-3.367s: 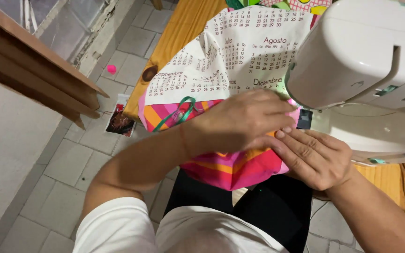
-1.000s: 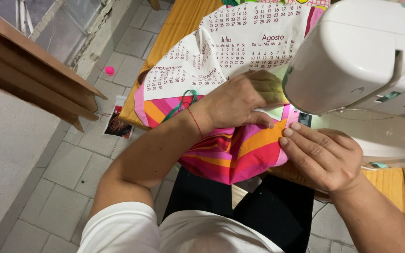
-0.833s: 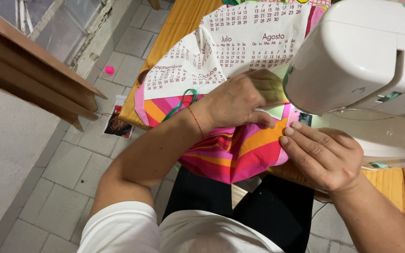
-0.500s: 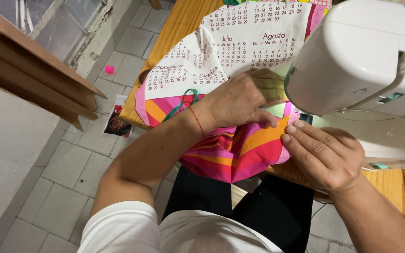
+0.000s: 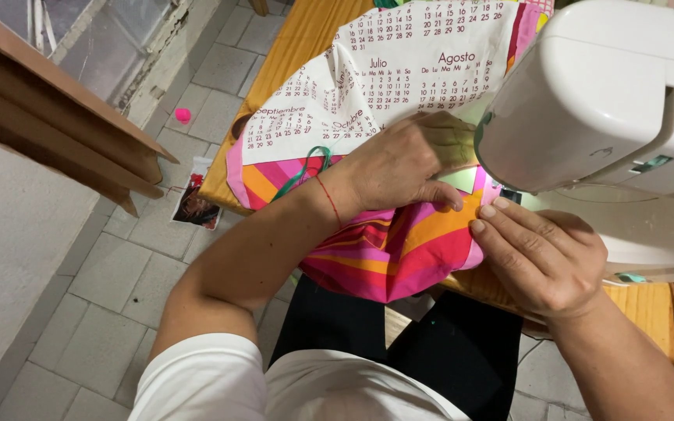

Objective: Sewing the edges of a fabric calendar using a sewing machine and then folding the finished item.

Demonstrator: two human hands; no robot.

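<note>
Pink and orange striped fabric [image 5: 399,249] lies pressed under both your palms at the wooden table [image 5: 306,31] edge, spilling down toward your lap. Your left hand [image 5: 399,164] lies flat, palm down, fingers stretched toward the white sewing machine [image 5: 610,101], wrist bent with a thin red string around it; it grips nothing, only presses. Just beside it, your right hand [image 5: 544,257] rests palm down, fingers together, fingertips [image 5: 487,212] on the fabric's edge below the machine head. Beyond your left knuckles lies white calendar-printed cloth [image 5: 399,70]; a green ribbon [image 5: 306,168] loops by your left wrist.
</note>
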